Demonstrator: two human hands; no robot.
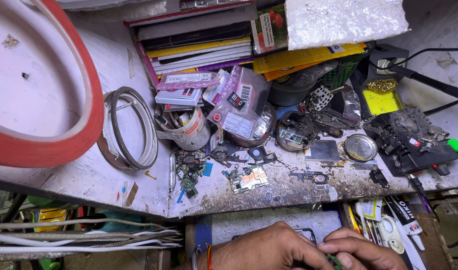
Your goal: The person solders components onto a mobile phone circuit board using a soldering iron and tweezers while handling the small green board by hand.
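Green part [334,259] sitting low at frame bottom, below bench edge [249,202]; left hand [269,250] and right hand [361,252] pinching it together, fingertips closing narrow, steadying small piece; circuit boards [249,178] lying scattered above.

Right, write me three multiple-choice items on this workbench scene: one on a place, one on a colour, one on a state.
1. Where are the person's two bare hands?
A. Below the front edge of the bench, close together
B. On the stack of books
C. Inside the tape roll

2. What colour is the big roll of tape at the left of the bench?
A. Blue
B. Red
C. Black

3. How do the two hands stand?
A. Far apart, palms flat
B. Fingers meeting over a small green piece
C. Each gripping a cable

Answers:
1 A: the left hand and right hand sit beneath the worn white workbench edge.
2 B: the big roll of tape has a red rim.
3 B: the fingertips meet at a small green piece, too hidden to identify.
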